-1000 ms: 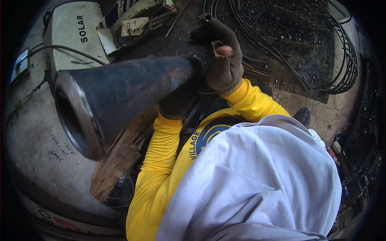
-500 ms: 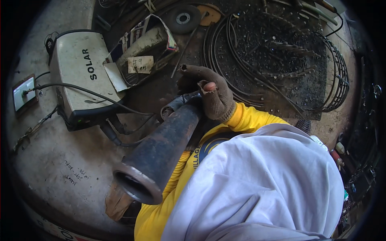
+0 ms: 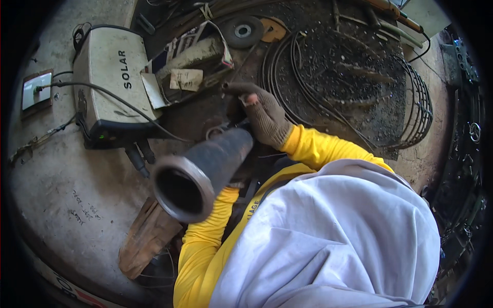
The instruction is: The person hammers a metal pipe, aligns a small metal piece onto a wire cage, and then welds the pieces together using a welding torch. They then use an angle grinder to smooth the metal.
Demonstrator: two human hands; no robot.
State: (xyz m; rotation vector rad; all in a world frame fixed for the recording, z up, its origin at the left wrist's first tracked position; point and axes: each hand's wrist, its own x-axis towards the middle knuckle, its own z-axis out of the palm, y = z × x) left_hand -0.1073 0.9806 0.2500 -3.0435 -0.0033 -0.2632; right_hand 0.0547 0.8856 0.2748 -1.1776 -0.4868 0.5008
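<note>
A dark metal pipe (image 3: 218,154) slants across the middle, its wide open end turned up toward me and slightly blurred. At its far end is my right hand (image 3: 264,115), in a brown knit glove with the bare thumb tip showing through a hole. The fingers curl toward the left and look closed, but what lies in them is hidden. My left forearm in a yellow sleeve reaches up under the pipe; the pipe covers the fingers of my left hand (image 3: 235,185). A small round metal ring or tube end (image 3: 213,133) shows just behind the pipe.
A cream machine box (image 3: 115,77) with cables stands at the left. Beyond lie a torn carton (image 3: 197,59), a grinding disc (image 3: 241,32) and coiled rod (image 3: 280,77) on a dark metal plate (image 3: 382,123). Brown wrapping (image 3: 149,233) lies lower left; pale cloth (image 3: 328,231) fills the lower right.
The pipe's near end has swung up, so its opening faces me more. My left forearm shows more below it. The view has shifted a little; my right hand stays by the far end.
</note>
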